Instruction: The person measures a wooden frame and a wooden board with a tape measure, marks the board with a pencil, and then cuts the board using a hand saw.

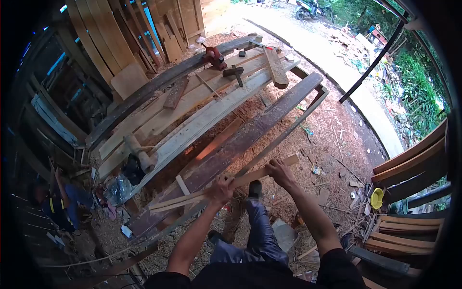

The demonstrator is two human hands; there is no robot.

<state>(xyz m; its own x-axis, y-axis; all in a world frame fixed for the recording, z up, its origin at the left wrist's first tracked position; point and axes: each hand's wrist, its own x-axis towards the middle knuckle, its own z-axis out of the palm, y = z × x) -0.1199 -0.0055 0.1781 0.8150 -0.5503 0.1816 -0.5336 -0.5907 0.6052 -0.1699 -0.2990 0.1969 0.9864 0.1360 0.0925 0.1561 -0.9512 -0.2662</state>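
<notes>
A long, thin wooden strip lies across both my hands, in front of my body. My left hand is closed around it near the middle, and on that side it looks like two slats side by side. My right hand grips the strip close to its right end, fingers wrapped over the top. Just beyond my hands runs a long dark reddish beam, and the slats' left part lies over it.
Past the beam, a pale board and planks bear a hammer, a red power tool and a short thick board. Sawdust covers the floor. A yellow bowl sits right, near stacked wood. Another person is at left.
</notes>
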